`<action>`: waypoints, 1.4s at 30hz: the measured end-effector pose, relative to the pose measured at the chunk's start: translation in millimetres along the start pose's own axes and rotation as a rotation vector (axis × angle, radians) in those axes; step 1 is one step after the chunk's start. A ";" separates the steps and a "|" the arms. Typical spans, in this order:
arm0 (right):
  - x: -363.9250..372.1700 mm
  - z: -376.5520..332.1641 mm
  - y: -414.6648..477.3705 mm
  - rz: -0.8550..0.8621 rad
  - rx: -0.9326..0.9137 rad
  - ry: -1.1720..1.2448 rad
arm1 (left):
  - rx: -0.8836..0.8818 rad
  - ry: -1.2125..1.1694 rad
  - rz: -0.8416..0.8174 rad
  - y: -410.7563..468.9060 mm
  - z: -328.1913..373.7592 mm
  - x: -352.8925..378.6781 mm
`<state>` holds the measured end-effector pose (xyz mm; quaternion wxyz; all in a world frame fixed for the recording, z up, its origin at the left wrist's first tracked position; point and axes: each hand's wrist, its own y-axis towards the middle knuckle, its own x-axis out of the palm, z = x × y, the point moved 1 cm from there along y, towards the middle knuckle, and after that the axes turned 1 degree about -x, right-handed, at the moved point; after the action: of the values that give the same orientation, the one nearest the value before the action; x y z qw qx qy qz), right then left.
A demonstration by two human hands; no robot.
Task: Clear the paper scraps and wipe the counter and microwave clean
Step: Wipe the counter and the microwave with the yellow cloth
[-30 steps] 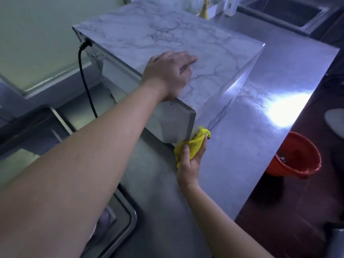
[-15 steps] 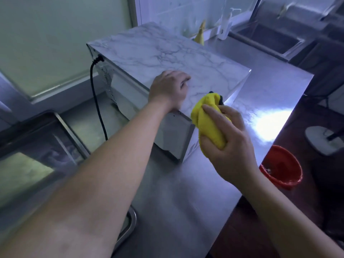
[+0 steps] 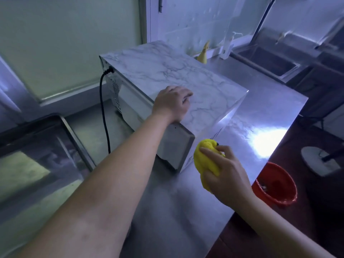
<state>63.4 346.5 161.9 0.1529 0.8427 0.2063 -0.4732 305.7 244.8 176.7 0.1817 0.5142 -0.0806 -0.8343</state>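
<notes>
Microwave [image 3: 167, 71], marble-patterned on top, is set on the steel counter [image 3: 256, 116] toward the back-left, its rear w/ vents turned to the viewer. Its door isn't seen. The side face at right is viewed at a steep angle, and the small print on it can't be read. A black cord [image 3: 103, 116] is plugged in at the rear top corner and its lower end is hidden behind the left forearm.

Left hand [image 3: 172, 104] is laid palm-down on the near edge of the microwave top, fingers loose, nothing held. Right hand [image 3: 229, 175] is clamped round a bunched yellow cloth [image 3: 203, 157], held just beside the microwave's near right corner. Contact w/ it can't be told. The cloth's far side is covered by the fingers, and a small dark bit at its top can't be identified.

A yellow obj. [image 3: 203, 54] is partly hidden behind the microwave. A sink basin [image 3: 268, 60] is cut into the far counter end. A red bucket [image 3: 275, 185] is stood on the floor beside the counter edge, contents unclear. At left a metal-rimmed tray [image 3: 78, 144] is seen, blurred.
</notes>
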 end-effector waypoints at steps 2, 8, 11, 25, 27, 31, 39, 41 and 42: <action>-2.1 15.2 -10.5 -0.046 0.135 0.302 | -0.005 -0.006 0.020 -0.1 -1.1 1.2; -30.1 29.4 -23.3 -0.086 0.111 0.691 | -0.084 -0.079 -0.012 -1.4 5.3 -8.2; -49.9 27.4 -5.4 -0.186 0.030 0.817 | -0.316 -0.666 -0.078 -6.2 15.7 -32.0; -72.5 14.2 57.5 -0.963 -0.614 0.709 | -0.777 -1.696 0.513 -198.8 160.1 39.0; -65.0 16.9 63.0 -1.029 -0.614 0.737 | -0.974 -1.529 0.798 -213.0 156.3 46.5; -61.1 29.2 112.9 -0.644 -0.542 0.850 | -1.194 -0.879 0.877 -230.1 155.5 44.1; -30.0 16.5 210.6 -0.204 -0.754 0.254 | -0.869 -0.161 0.557 -156.4 142.0 21.4; -23.5 17.0 206.8 -0.179 -0.823 0.111 | -0.916 -0.243 0.454 -133.6 138.3 29.6; -21.0 17.9 204.4 -0.146 -0.848 0.067 | -0.929 -0.249 0.430 -127.1 139.5 33.8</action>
<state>141.1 156.6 183.7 0.4449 0.7034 0.4465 -0.3285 140.1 341.5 171.7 0.5468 0.2484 0.1732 -0.7806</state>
